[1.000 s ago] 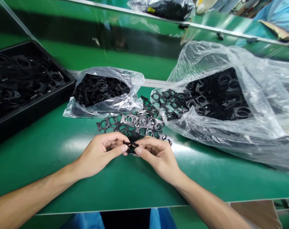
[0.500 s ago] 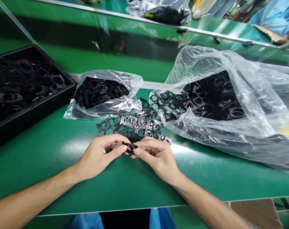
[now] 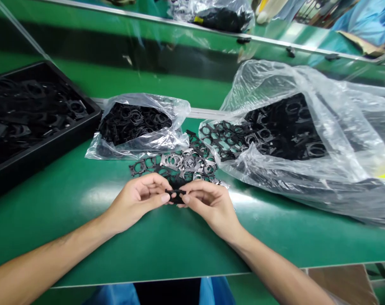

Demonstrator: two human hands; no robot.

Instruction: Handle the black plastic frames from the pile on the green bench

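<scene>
My left hand [image 3: 137,201] and my right hand [image 3: 208,205] meet over the green table [image 3: 68,203], both pinching one small black plastic frame part [image 3: 176,194] between thumbs and fingertips. Just beyond the hands lies a loose heap of black ring-frame parts [image 3: 179,163]. Behind that heap, a small clear bag of the same parts [image 3: 138,125] lies to the left. A large open clear bag of parts [image 3: 291,127] lies to the right.
A black tray [image 3: 49,144] filled with parts sits at the left edge. A metal rail [image 3: 205,113] crosses the table behind the bags. Another bag [image 3: 218,15] and a person's blue sleeve [image 3: 364,19] are at the far side.
The two hands have risen slightly and drawn closer over the part; the part has turned edge-on between the fingertips. The view has shifted a little.
</scene>
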